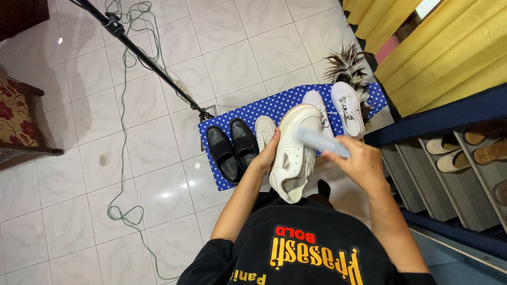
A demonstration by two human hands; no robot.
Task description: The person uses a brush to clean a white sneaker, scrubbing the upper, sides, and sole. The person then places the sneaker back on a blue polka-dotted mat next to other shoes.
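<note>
Two hands are at work over a pale marble-look tiled floor (pixel 158 179), glossy and hard; beyond them lies a blue cloth with white dots (pixel 285 103), spread flat and soft under a row of footwear. To the right of the right hand stands a blue shoe rack (pixel 449 113) with sandals on its slanted shelves; above it hang yellow pleated curtains (pixel 449 47).

The left hand (pixel 266 153) is closed around a cream-white shoe (pixel 293 153), gripping its side near the middle and holding it sole-edge up, toe pointing away, heel toward the body; the shoe looks light and fairly stiff in the sole, softer and creased in the smooth upper, so the midfoot seems a sound place to hold it without crushing the heel. The right hand (pixel 364 163) is clenched on a pale translucent tube-like object (pixel 319 141), blurred, its far end just over the shoe's side; I cannot tell what it is.

Past the left hand sit a pair of black loafers (pixel 232 148), matte and rounded; beside them a single white shoe (pixel 263 129); past the right hand, two white lace-up sneakers (pixel 338 108), perforated on top. Behind those pokes a feather duster (pixel 346 66), dark and spiky. Far to the left, a black stand leg (pixel 142 55) and a green cable (pixel 124 132) trail across the tiles.
</note>
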